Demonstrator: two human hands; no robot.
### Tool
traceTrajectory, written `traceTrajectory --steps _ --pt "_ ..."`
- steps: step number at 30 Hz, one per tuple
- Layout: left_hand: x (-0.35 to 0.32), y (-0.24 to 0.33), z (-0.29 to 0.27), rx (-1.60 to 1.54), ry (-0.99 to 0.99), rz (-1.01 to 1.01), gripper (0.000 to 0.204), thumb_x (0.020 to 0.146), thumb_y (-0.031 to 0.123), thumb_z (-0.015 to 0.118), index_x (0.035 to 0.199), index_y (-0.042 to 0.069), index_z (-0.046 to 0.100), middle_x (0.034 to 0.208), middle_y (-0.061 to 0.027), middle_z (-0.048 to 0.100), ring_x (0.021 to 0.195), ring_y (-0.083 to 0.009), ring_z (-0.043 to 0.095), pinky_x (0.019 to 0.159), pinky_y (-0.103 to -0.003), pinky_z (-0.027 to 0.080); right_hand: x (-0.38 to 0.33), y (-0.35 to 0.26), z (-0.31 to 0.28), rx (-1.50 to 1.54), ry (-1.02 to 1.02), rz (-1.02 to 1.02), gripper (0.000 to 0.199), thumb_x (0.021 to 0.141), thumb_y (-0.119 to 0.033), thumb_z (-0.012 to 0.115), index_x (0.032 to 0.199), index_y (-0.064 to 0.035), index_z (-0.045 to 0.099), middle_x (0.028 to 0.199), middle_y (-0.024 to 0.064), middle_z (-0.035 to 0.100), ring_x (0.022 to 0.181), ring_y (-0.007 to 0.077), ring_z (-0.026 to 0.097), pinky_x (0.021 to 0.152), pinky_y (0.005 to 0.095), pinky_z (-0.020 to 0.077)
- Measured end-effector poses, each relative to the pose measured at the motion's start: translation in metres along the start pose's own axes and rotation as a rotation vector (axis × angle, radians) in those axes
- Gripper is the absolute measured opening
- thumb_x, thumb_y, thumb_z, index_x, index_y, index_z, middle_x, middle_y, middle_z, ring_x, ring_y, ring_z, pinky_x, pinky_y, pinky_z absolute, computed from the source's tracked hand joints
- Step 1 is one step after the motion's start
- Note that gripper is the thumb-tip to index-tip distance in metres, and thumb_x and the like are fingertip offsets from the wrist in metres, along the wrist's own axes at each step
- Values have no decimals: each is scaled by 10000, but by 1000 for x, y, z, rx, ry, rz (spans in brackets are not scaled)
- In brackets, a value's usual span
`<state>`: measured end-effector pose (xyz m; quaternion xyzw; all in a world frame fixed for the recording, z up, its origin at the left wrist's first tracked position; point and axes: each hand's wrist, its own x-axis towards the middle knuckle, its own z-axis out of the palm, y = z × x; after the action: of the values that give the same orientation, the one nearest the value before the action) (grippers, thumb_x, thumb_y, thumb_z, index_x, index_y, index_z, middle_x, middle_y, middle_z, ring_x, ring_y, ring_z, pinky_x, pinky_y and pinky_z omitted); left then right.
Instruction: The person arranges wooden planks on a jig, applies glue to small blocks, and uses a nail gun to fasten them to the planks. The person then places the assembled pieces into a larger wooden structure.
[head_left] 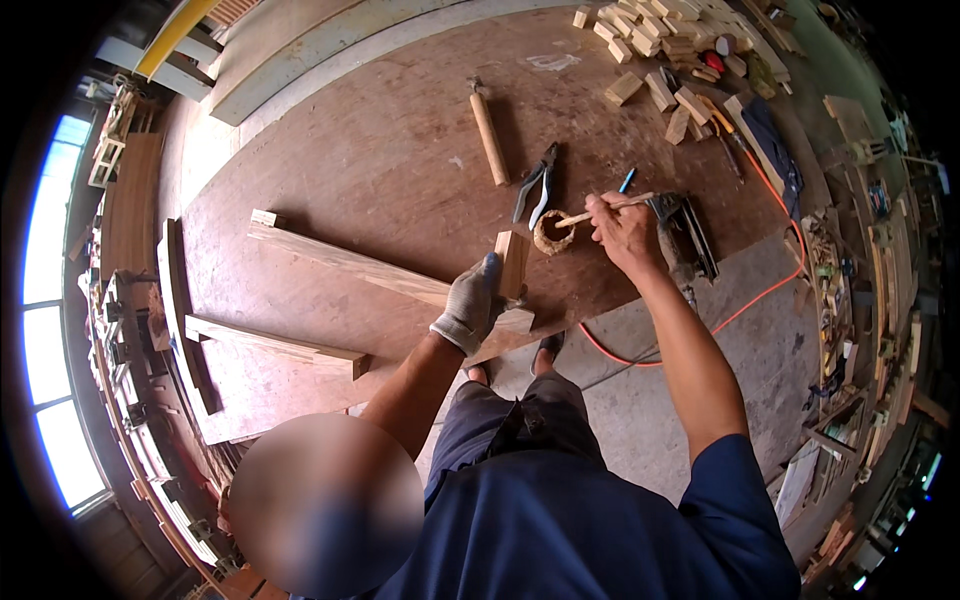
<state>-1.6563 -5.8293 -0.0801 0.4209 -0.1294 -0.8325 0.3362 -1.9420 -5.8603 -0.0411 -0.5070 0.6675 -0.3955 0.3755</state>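
My left hand [468, 306], in a pale work glove with a blue fingertip, is closed round the end of a long wooden board [350, 263]. A short wooden block [513, 258] stands out from that same end, beside my fingers. In my bare right hand [627, 235] is a thin wooden stick [590, 213], gripped between thumb and fingers. The stick's tip reaches into a small round pot [546, 246] with a crusted brown rim; what the pot holds is too dark to make out. Pliers [546, 180] with grey-blue handles lie just beyond the pot.
A nail gun [682, 240] sits right of my right hand, with an orange hose [770, 288] curving around the bench edge. Farther off lie a hammer [488, 135], a blue pen [627, 180] and heaped wood blocks [640, 30]. A joined wooden frame piece [275, 343] rests at left.
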Motion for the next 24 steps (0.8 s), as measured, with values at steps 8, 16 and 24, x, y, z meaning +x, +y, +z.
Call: traceTrajectory --steps 8,16,24 --pt "10 -2 -3 -282 -76 -97 529 1121 343 525 1455 -67 502 1277 -259 645 1169 -409 654 1020 -562 558 -21 -8 11 -250 5 -96 400 1063 -434 629 945 -74 758 688 95 720 637 228 726 584 381 545" --pt "17 -2 -9 -335 -115 -101 472 1132 305 498 1451 -43 506 1292 -256 643 1174 -409 650 1016 -565 565 -35 -33 -11 245 193 208 391 1066 -370 680 1007 13 727 783 80 726 584 121 682 520 255 546" --pt "24 -5 -2 -307 -222 -77 518 1132 337 490 1461 -63 489 1324 -278 640 1107 -419 660 995 -539 573 -41 1 -23 469 296 320 395 1063 -383 686 1049 10 721 764 86 724 577 149 697 495 272 567"
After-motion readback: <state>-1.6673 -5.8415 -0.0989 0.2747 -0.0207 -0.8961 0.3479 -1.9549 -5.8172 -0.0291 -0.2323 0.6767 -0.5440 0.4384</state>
